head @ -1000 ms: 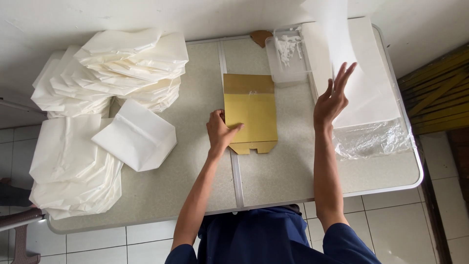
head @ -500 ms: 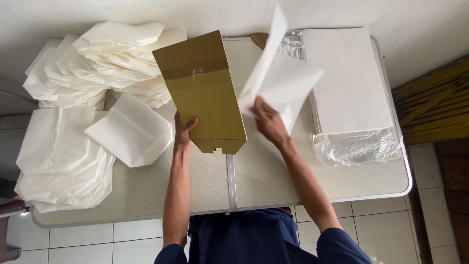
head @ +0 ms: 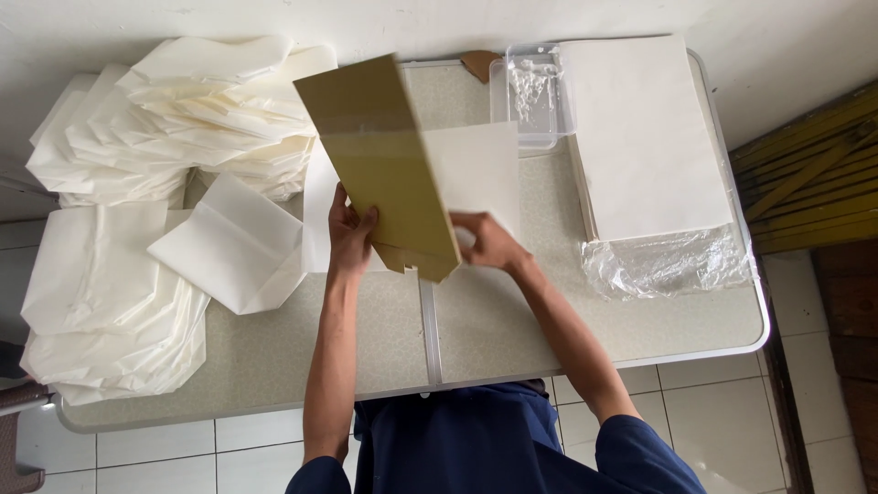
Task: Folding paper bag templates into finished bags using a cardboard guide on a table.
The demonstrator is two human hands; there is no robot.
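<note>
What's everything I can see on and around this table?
Cardboard template: one, golden brown, tilted over the table's middle.
Loose sheet: one, white, behind the template.
Flat sheet stack: one, white, right side.
Plastic wrap: one, clear, crumpled below the stack.
Plastic tray: one, clear, far edge.
Folded paper bags: many, white, piled on the left.
Table: one, speckled grey.
Floor tiles: white, below.
Left hand: grips the template's lower edge.
Right hand: on the loose sheet.
</note>
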